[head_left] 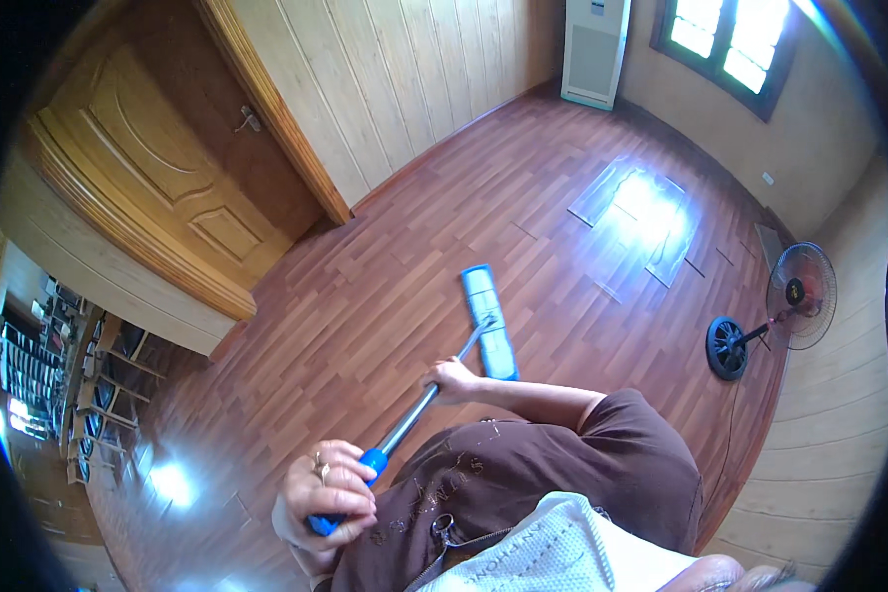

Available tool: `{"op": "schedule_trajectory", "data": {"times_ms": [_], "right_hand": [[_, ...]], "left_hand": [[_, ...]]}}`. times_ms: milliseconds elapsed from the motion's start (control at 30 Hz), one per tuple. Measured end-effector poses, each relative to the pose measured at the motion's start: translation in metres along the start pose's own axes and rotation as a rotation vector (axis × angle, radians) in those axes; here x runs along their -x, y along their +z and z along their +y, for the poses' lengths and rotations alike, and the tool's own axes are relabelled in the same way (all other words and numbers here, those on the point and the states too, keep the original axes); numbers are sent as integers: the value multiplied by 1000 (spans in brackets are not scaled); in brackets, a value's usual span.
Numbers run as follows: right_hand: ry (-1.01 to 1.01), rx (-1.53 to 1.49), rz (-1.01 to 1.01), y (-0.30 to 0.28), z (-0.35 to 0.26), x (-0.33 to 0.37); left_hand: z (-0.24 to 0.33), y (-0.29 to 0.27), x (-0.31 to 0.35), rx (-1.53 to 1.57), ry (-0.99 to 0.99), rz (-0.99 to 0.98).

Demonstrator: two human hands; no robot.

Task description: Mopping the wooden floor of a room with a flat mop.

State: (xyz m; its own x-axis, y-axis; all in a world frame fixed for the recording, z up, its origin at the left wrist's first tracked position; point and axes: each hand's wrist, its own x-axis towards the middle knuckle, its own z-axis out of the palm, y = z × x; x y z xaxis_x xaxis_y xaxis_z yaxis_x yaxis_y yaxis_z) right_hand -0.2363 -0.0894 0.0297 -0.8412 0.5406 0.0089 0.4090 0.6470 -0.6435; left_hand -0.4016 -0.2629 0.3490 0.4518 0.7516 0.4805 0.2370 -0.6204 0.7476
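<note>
A flat mop lies across the middle of the view, its long blue-edged, light-topped head (488,321) resting on the wood-look floor. From its centre joint the metal pole (409,418) slants down toward my body and ends in a blue grip (373,462). My left hand (331,493), with a ring on one finger, is closed around the blue grip at the pole's upper end. Farther along, my right hand (452,381) is wrapped round the metal pole, its forearm reaching across from the right.
A standing fan (728,347) is at the right, its cord trailing along the floor. A wooden door (158,168) is at the left, with chairs (109,395) below it. A tall white air conditioner (594,54) stands at the far wall. Window light glares off the planks (523,178).
</note>
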Motion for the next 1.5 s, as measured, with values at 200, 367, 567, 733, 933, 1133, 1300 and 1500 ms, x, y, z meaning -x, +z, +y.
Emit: {"op": "schedule_trajectory", "data": {"times_ms": [200,367,567,733,933,1133,1300,1500], "right_hand": [[-419,-513,-81,-21,-63,0],[-503,-811,-228,-134,-147,43],[-666,-546,63,-195,-175,116],[-612,-377,485,-202,-204,170],[-679,-109,1137,-161,-207,201],[-562,-73,1082,-146,-216,226],[-810,35,711,-150,-224,226],[-924,-101,594,-135,-228,205]], "left_hand": [[39,20,-12,-123,46,58],[-5,22,-17,-562,133,118],[-86,50,-20,-566,66,-5],[-193,103,4,-274,-175,-245],[-317,178,30,118,-342,-451],[-313,209,37,-103,-305,-374],[-267,197,73,-172,-449,-351],[-241,167,126,-106,-709,-342]]}}
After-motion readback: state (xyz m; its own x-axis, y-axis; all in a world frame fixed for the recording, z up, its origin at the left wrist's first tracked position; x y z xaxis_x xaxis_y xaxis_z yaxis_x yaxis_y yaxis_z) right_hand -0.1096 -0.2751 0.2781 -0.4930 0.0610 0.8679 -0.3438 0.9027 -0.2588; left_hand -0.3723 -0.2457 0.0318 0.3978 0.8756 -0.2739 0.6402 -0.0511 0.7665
